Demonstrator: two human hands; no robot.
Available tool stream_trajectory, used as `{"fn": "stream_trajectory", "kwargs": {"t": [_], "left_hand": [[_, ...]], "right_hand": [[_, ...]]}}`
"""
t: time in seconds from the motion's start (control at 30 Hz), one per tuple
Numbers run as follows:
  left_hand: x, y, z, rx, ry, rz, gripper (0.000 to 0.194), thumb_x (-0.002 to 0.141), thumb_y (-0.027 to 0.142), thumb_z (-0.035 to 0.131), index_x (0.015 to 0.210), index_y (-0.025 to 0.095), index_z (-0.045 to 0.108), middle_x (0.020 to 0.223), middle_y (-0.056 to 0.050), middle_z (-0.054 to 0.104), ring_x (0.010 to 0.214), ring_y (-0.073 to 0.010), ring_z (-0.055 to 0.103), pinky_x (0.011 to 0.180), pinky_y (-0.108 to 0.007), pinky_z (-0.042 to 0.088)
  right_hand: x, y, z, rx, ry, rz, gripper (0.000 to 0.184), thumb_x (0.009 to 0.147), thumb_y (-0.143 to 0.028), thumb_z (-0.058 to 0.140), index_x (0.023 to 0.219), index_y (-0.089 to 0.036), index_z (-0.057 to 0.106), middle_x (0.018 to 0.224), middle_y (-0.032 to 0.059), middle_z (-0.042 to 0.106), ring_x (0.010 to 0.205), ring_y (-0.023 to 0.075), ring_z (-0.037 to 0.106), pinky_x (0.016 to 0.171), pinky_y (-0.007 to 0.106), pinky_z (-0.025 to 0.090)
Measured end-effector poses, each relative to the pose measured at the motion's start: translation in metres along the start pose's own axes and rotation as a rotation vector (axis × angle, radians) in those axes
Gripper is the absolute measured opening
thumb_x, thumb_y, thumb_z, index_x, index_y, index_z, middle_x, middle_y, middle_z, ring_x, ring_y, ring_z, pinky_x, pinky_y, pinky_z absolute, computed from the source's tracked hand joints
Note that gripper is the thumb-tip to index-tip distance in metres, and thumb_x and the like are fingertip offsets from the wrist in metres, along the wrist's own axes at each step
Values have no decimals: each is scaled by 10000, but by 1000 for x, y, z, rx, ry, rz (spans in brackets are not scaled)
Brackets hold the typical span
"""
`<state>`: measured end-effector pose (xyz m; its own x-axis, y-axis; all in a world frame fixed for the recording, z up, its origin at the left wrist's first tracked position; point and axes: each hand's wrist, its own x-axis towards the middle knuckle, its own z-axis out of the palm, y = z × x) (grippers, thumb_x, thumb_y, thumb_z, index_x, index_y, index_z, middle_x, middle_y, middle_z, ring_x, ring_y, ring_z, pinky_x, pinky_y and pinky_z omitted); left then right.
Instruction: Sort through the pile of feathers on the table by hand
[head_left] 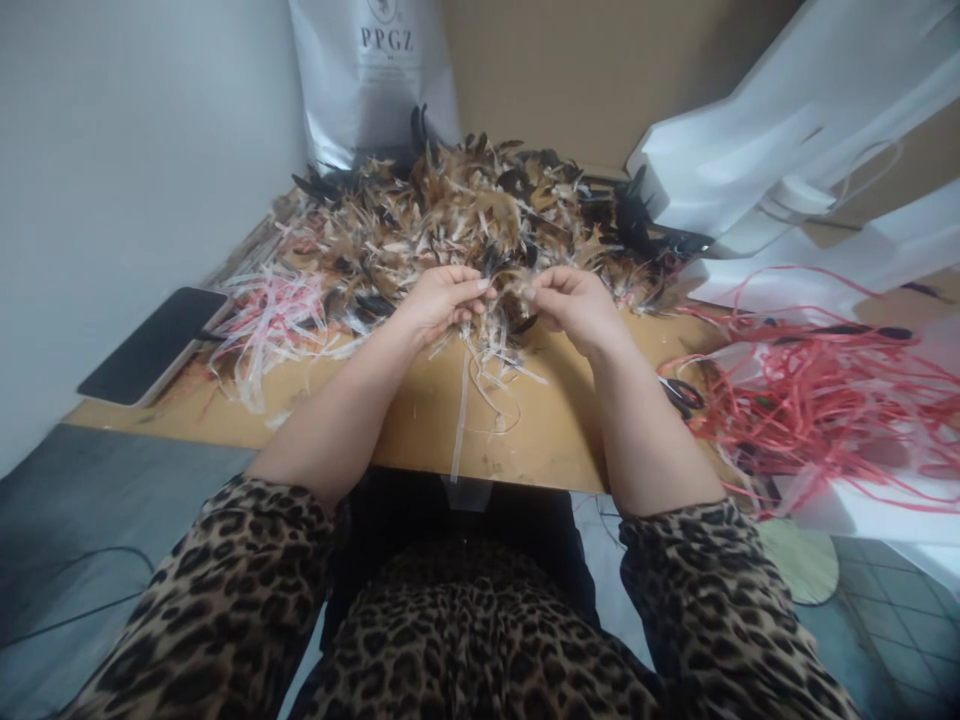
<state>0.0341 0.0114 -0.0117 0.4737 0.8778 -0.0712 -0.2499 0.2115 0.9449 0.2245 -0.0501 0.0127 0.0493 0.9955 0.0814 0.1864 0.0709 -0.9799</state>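
At the front of a big heap of brown, black and whitish feathers, my two hands face each other a short way apart. Thumb and fingers of my left hand are pinched together on what looks like a feather, dark and thin. My right hand also pinches, with a pale brown feather at its fingertips. How the quills lie inside the fingers is too blurred to make out. Below the hands, a thin pale strip and a curled strand hang over the wooden table.
Left of my arms lie a pile of white and pink strips and a phone. On the right are scissors and a tangle of red strips. A white printed sack stands behind the heap, beside white foam-like pieces.
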Motion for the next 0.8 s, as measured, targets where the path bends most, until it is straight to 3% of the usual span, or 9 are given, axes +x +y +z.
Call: {"fn": "stream_trajectory", "kwargs": {"t": [0.1,0.23,0.57,0.8], "left_hand": [[-3,1,3,-33,-39,-27,80,790,116,709,774,93,634,796,-62,745,519,-45,610,452,-137,434],[-8,1,8,-67,-105,-94,67,798,110,704,790,89,641,830,-80,754,533,-56,633,458,-139,447],[-6,-6,13,-131,-127,-118,81,792,111,725,780,83,649,780,-71,739,522,-50,626,456,-126,440],[-4,-7,11,-210,-134,-131,76,819,76,688,774,91,628,676,-15,681,493,-19,583,477,-99,441]], "right_hand": [[2,1,6,256,25,56,289,630,-344,798,670,-172,569,593,-23,631,407,41,403,386,195,223],[4,8,18,398,86,80,391,569,-382,858,657,-180,535,596,-40,629,416,36,424,378,175,259],[2,18,33,321,173,9,360,647,-419,810,664,-190,534,477,-76,511,420,39,393,420,175,277],[2,18,29,458,71,17,342,619,-403,834,789,-189,629,569,-66,564,465,43,423,428,176,298]]}}
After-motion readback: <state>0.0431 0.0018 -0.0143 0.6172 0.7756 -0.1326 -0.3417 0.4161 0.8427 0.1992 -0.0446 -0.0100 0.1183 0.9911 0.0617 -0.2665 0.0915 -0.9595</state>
